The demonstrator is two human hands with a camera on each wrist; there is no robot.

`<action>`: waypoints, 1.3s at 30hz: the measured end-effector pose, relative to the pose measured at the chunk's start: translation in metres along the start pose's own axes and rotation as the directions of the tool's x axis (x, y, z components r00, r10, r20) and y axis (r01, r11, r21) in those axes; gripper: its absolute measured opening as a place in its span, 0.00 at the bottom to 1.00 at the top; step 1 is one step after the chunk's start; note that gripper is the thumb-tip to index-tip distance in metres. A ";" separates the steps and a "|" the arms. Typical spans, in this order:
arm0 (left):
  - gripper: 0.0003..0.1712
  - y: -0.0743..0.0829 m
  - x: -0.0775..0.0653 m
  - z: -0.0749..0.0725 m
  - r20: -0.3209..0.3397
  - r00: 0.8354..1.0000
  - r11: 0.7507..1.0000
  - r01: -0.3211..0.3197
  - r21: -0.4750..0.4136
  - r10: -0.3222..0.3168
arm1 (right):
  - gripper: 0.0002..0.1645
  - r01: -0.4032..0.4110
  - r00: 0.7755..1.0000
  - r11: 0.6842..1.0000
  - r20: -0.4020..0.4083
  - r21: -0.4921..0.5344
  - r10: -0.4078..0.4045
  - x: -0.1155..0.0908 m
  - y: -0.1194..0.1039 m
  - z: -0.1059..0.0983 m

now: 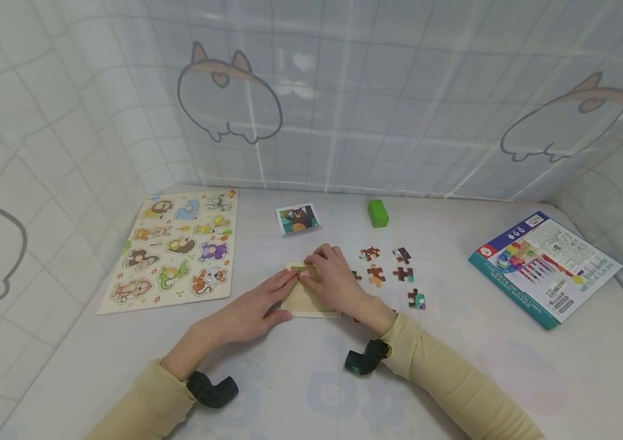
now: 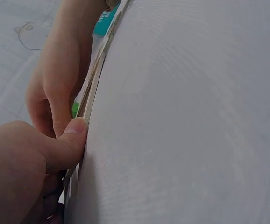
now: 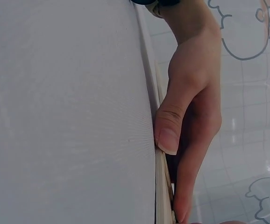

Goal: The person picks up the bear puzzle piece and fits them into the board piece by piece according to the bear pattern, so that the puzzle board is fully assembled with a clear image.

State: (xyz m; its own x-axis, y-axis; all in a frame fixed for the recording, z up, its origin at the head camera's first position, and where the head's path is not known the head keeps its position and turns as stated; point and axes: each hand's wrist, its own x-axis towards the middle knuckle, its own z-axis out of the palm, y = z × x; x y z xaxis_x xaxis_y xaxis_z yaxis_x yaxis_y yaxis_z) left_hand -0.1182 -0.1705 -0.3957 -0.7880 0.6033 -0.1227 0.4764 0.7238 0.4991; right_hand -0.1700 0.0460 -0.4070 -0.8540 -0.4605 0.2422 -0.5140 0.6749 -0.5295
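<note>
A small pale wooden puzzle tray (image 1: 305, 302) lies on the table before me, with a green and brown puzzle piece (image 1: 303, 269) along its far left edge. My left hand (image 1: 253, 310) grips the tray's left side, its thumb near the front corner and its fingertips by the piece. In the left wrist view, that thumb (image 2: 74, 133) presses on the rim. From the right, my right hand (image 1: 336, 281) reaches over the tray; its thumb and forefinger pinch about the piece, which they partly cover. The right wrist view shows these fingers (image 3: 186, 191) bent down behind the rim.
Several loose puzzle pieces (image 1: 375, 274) lie to the tray's right, some behind my right hand. Farther back are a bear picture card (image 1: 298, 218) and a green block (image 1: 378, 213). An animal puzzle board (image 1: 179, 247) lies at left, a flat box (image 1: 548, 269) at right.
</note>
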 end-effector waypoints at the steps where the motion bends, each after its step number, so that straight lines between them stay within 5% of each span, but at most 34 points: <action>1: 0.42 0.000 0.000 0.000 0.000 1.000 1.000 0.000 -0.002 0.000 | 0.18 0.000 1.000 1.000 0.002 0.005 -0.001 0.000 0.000 -0.001; 19: 0.42 0.001 -0.001 -0.001 -0.009 1.000 1.000 -0.026 0.016 0.026 | 0.31 -0.067 0.996 0.995 -0.046 0.080 0.071 -0.019 0.035 -0.047; 39: 0.41 0.001 -0.001 -0.001 -0.006 1.000 1.000 -0.018 -0.010 0.018 | 0.20 -0.126 0.988 0.990 -0.081 0.060 0.130 -0.037 0.093 -0.079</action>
State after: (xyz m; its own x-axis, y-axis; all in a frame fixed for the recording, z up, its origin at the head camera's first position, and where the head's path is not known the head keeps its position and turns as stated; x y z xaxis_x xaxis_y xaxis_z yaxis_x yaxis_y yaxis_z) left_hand -0.1176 -0.1707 -0.3943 -0.7819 0.6139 -0.1084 0.4865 0.7097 0.5096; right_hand -0.1930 0.1715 -0.4007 -0.9174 -0.3204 0.2360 -0.3968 0.6916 -0.6035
